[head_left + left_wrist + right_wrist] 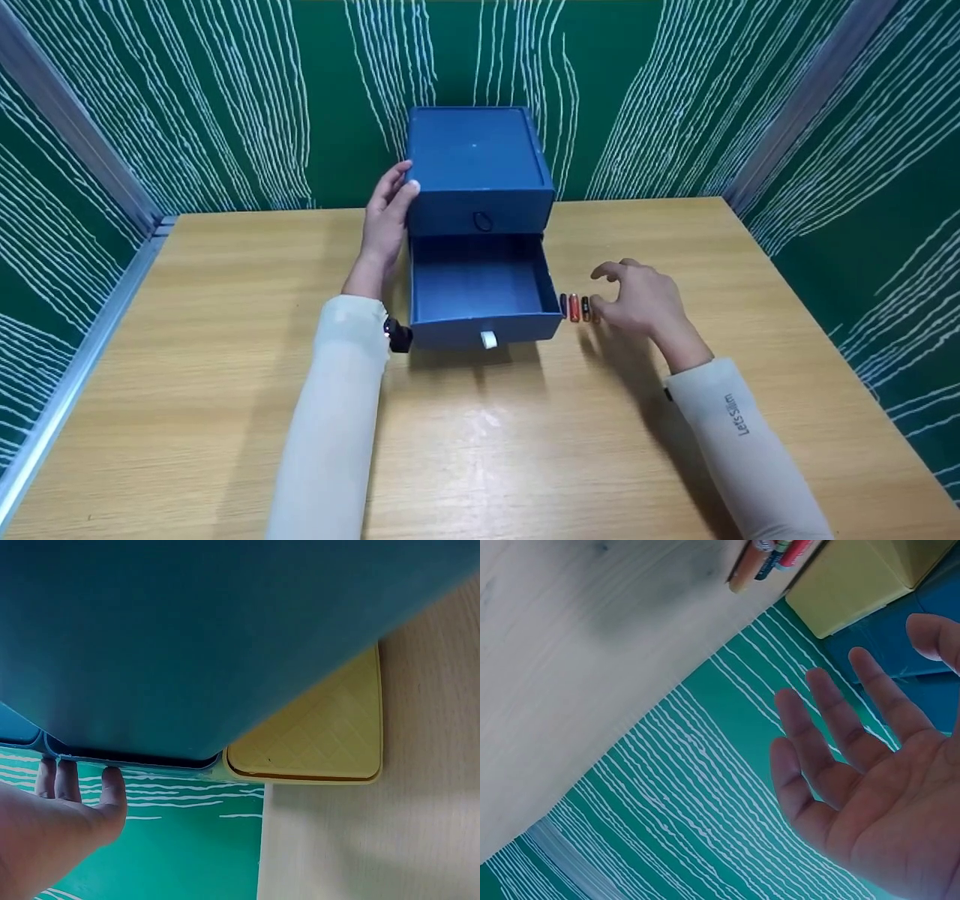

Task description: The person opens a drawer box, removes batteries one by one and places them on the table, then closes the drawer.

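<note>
A: Left side first?

B: Left hand (385,217) is at the left wall of the blue drawer unit (476,146), top tier, thumb by the front corner. Fingers fairly straight, spread, not wrapped round anything. Looks like bracing to me.

A: Unit?

B: Stacked tiers. Yellow tier (330,727) below the blue, seen from the wrist cameras. Top drawer (446,214) closed; blue drawer under it (450,334) stands open toward the person, white pull tab (489,340) on its front, no finger on it.

A: And the batteries?

B: Row of four on the wooden table (187,337), just right of the open drawer's front corner: dark one (564,306), red (574,308), black (586,309), orange (744,574). Orange is partly behind the thumb in the head view.

A: Right hand?

B: Right hand (641,300) hovers beside the orange end of the row. Thumb and fingers apart, nothing in the palm. Right wrist view shows a gap to the batteries, so no contact, I think.

A: Step in hand?

B: My read: lining up on the row, no battery picked yet.

A: Next move needs?

B: Lower the fingertips, pinch one battery across its barrel. They lie close, so a wide pinch could roll the neighbour. Left should keep the unit steady.
</note>
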The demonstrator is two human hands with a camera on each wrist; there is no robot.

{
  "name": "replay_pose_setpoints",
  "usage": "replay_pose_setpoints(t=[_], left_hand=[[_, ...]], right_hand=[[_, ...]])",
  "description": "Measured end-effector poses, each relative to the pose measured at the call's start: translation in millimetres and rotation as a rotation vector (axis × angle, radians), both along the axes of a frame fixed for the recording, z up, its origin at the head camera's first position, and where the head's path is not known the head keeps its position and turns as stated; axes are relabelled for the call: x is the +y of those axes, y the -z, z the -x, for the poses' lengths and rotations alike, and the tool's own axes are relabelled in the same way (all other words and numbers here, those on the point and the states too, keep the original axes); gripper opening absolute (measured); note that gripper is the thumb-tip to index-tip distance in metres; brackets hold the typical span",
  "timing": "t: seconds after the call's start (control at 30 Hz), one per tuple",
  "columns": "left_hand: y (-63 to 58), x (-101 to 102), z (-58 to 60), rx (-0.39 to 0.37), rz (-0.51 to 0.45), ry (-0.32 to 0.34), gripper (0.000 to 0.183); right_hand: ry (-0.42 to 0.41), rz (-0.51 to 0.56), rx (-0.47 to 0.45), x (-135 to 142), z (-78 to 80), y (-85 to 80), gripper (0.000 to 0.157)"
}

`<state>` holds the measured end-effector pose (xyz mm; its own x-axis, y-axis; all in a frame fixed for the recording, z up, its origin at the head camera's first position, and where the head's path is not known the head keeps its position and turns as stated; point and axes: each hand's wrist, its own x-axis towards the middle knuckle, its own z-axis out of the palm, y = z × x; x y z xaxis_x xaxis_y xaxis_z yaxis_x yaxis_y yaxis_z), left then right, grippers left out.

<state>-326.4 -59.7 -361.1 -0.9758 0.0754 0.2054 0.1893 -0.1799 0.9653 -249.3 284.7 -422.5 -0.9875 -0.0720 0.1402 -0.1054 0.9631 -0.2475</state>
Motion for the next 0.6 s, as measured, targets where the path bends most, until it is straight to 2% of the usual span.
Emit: replay_pose_setpoints(t=[0.27,0.43,0.6], left_hand=[[1.0,0,2.3,-0.001,-0.015,-0.002,0.041],[0.9,0,2.1,0.004,-0.009,-0.002,0.042],[1.0,0,2.6,0.021,-0.05,0.014,0.042]], right_hand=[[0.001,0.015,0.025,-5,-5.7,-8.0,0.035],[-0.015,0.031,0.063,-10,-9.5,-13.1,0.035],[-0.039,0.042,0.115,-14,-13.0,-16.2,0.03]])
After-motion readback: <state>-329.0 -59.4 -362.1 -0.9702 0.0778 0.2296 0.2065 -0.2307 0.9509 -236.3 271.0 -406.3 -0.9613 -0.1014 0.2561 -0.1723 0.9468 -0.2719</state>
